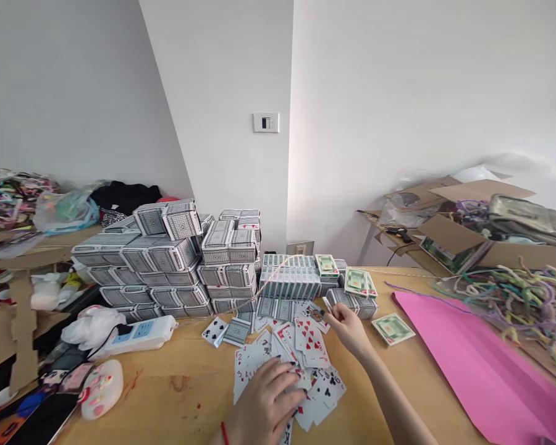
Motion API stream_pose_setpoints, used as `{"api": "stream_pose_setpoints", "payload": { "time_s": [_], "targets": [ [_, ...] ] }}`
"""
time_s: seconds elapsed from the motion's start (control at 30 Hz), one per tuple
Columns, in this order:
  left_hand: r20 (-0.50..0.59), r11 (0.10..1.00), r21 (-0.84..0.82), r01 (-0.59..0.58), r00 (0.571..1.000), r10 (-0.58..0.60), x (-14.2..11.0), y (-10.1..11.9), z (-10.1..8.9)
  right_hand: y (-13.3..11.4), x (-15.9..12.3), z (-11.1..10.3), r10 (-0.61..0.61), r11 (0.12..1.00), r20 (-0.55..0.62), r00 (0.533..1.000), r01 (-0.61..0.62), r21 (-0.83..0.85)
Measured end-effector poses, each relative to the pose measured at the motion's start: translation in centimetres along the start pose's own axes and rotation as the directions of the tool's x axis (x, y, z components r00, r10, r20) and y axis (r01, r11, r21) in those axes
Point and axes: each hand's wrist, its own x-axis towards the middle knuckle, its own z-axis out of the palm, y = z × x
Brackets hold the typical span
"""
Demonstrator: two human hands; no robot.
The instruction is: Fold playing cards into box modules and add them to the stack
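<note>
My left hand (271, 398) lies palm down over a loose, face-up heap of playing cards (309, 340), its fingers stretched out across them. Beyond the heap, my right hand (345, 324) is closed in a pinch on a playing card (326, 303), of which only a thin pale edge shows. Just behind that hand stands a bundle of grey-backed cards (359, 303) with green card packs (356, 281) on top. Another green pack (393, 329) lies to its right. A face-down card (236, 332) sits at the heap's far left.
Tall stacks of banded grey-backed decks (162, 253) fill the back left, beside a block of boxed decks (290, 281). A white power strip (141, 337) and a white rounded object (102, 389) lie at left. Pink paper (472, 364) and coloured strands (532, 296) cover the right.
</note>
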Motion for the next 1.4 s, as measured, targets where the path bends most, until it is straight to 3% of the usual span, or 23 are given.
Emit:
{"api": "stream_pose_setpoints", "payload": {
  "time_s": [0.1,0.23,0.53,0.77,0.93,1.13,1.4],
  "targets": [
    [-0.077,0.982,-0.143,0.122,0.988,-0.134,1.1,0.1,-0.3,0.1,0.0,0.5,-0.001,1.0,0.004,1.0,0.001,0.027],
    [-0.151,0.917,-0.203,0.343,0.915,-0.375,4.1,-0.8,0.7,0.3,0.1,0.8,0.009,0.997,-0.006,1.0,-0.008,0.071],
    [-0.095,0.783,0.025,0.621,0.781,-0.617,11.0,-1.9,4.6,0.9,0.6,-0.3,0.106,0.982,-0.037,0.994,-0.099,0.162],
    [-0.133,0.758,0.029,0.652,0.754,-0.643,11.7,-2.2,4.4,0.6,0.4,-0.7,0.113,0.98,-0.046,0.993,-0.104,0.171],
    [-0.23,0.792,0.014,0.61,0.773,-0.591,10.4,-2.1,3.7,0.6,0.2,0.9,0.17,0.95,-0.027,0.985,-0.157,0.271],
    [-0.381,0.802,-0.022,0.598,0.736,-0.559,9.0,-2.3,4.1,1.3,-0.6,2.8,0.226,0.921,-0.062,0.972,-0.193,0.339],
    [-0.41,0.816,-0.039,0.576,0.735,-0.539,8.0,-3.4,4.5,1.7,-1.6,3.8,0.168,0.955,-0.161,0.973,-0.12,0.272]
  ]
}}
